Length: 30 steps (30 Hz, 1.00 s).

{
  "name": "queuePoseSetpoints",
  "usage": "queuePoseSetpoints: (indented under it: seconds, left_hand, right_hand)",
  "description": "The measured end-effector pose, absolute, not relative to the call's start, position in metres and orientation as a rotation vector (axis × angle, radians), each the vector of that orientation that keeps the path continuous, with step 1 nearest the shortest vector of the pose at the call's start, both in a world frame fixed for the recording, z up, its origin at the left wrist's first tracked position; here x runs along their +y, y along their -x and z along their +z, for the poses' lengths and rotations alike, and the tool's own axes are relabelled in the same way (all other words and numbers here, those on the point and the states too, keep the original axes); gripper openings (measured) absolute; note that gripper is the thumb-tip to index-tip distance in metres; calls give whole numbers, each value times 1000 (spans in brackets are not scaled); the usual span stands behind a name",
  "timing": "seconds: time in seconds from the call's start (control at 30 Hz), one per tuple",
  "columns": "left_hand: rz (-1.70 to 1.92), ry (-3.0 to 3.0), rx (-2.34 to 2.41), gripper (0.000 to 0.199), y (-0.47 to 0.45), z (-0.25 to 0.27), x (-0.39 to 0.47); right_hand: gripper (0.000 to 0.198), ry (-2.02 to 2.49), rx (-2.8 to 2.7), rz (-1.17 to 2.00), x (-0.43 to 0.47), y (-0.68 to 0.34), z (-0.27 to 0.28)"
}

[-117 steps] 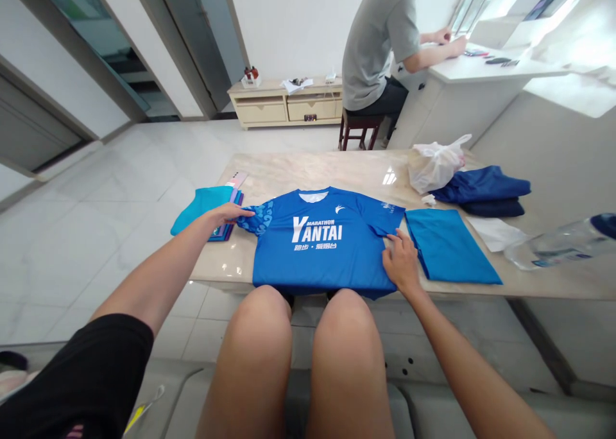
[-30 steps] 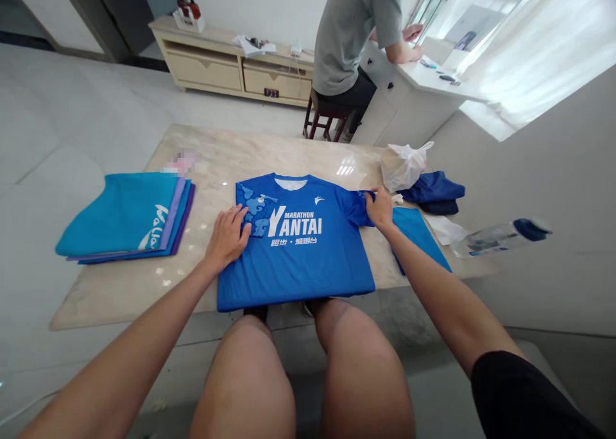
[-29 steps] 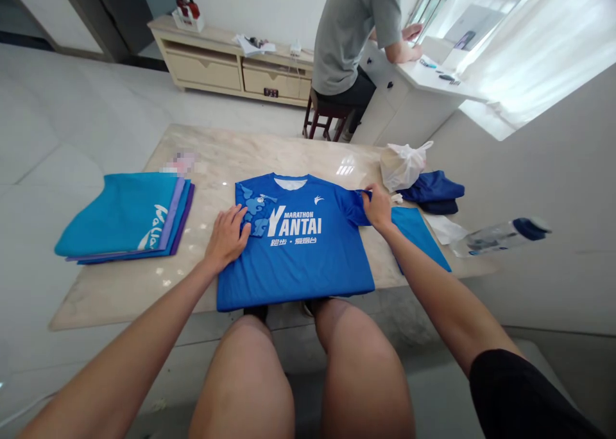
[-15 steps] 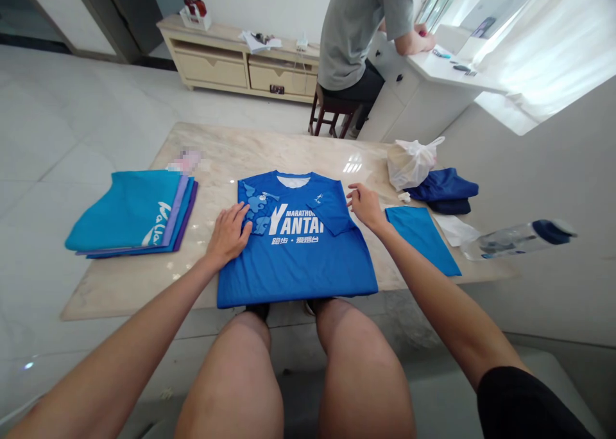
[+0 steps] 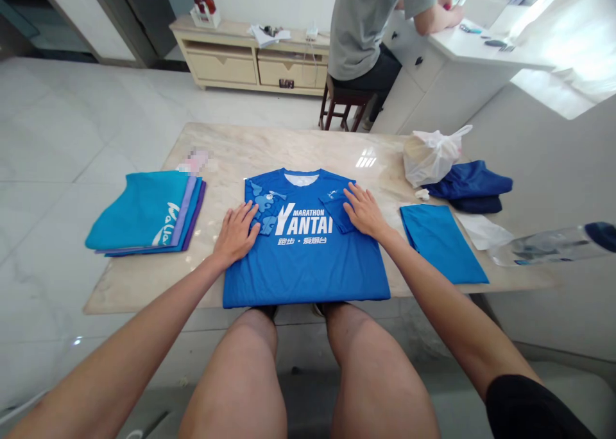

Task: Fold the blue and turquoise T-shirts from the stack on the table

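Note:
A blue T-shirt (image 5: 308,272) with white "Marathon Yantai" lettering lies face up on the marble-look table (image 5: 337,147), its sleeves turned in over the front. My left hand (image 5: 235,233) rests flat on the shirt's left edge, fingers apart, by the patterned sleeve. On the opposite side my right hand (image 5: 363,211) lies with spread fingers over the turned-in right sleeve. Neither hand grips the cloth. The shirt's lower edge lies along the table's near edge, above my knees.
Folded teal and purple clothes (image 5: 139,211) are stacked at the left. To the right are a folded teal cloth (image 5: 440,243), a white plastic bag (image 5: 430,156), dark blue cloth (image 5: 469,182), and a clear bottle (image 5: 553,246). A person (image 5: 366,34) sits on a stool beyond the table.
My right hand has come down from just beside the shirt's right shoulder to lie flat on the sleeve. My left hand stays on the left edge. The view has shifted slightly.

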<state>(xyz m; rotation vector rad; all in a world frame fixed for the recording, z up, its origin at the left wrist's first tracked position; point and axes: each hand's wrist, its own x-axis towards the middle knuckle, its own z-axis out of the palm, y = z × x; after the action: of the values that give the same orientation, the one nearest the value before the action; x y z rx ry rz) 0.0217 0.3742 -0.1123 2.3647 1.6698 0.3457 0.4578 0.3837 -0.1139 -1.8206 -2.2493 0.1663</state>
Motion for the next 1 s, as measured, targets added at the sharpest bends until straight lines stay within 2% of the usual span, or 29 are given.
queuePoseSetpoints:
  seconds: [0.3,0.43,0.67,0.83,1.0]
  left_hand:
    - [311,-2388,1672,69,-23,-114,376]
    - [293,-2395,1679,70,-24,-113,375]
    - [391,-2398,1728,67,-27,-112,377]
    - [528,-2416,1750,68,-40,-100,336]
    - [322,-2627,1429,70,-38,-110,266]
  right_hand:
    - [75,1958,-2191,233,386,-452,-140]
    - [76,2009,-2171,224,384,-446,-133]
    - [70,1831,-2346,260,357,-423,-116]
    - [68,1759,-2249,183,304,-425,-105]
    - [69,1784,-2332,279,206,-415,-124]
